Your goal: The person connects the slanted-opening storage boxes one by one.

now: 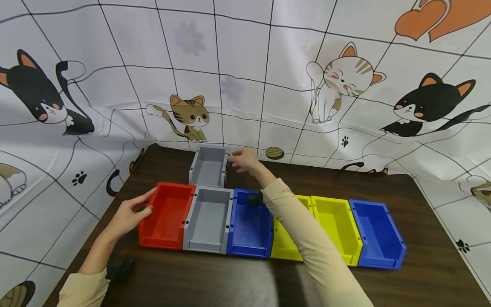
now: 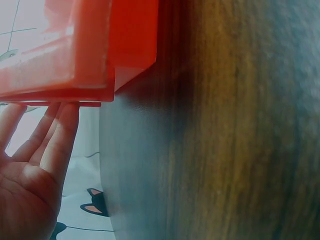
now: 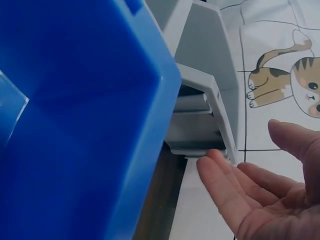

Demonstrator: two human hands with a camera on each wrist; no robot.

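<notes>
My left hand (image 1: 128, 215) touches the left wall of a red bin (image 1: 166, 217) with fairly straight fingers (image 2: 62, 140). That bin is the leftmost of a row of plastic bins. Beside it stands a grey bin (image 1: 209, 219), then a blue bin (image 1: 251, 230). Behind the row a second grey bin (image 1: 210, 167) sits by the back edge of the table. My right hand (image 1: 245, 160) is at this back bin's right side, its fingers loosely bent and its fingertips right by the wall. In the right wrist view the thumb (image 3: 290, 137) stands apart from the fingers.
Two yellow bins (image 1: 337, 228) and another blue bin (image 1: 377, 234) continue the row to the right, my right sleeve (image 1: 310, 243) crossing over one yellow bin. The dark wooden table (image 1: 184, 277) meets a cat-print curtain (image 1: 245, 85) at the back and sides.
</notes>
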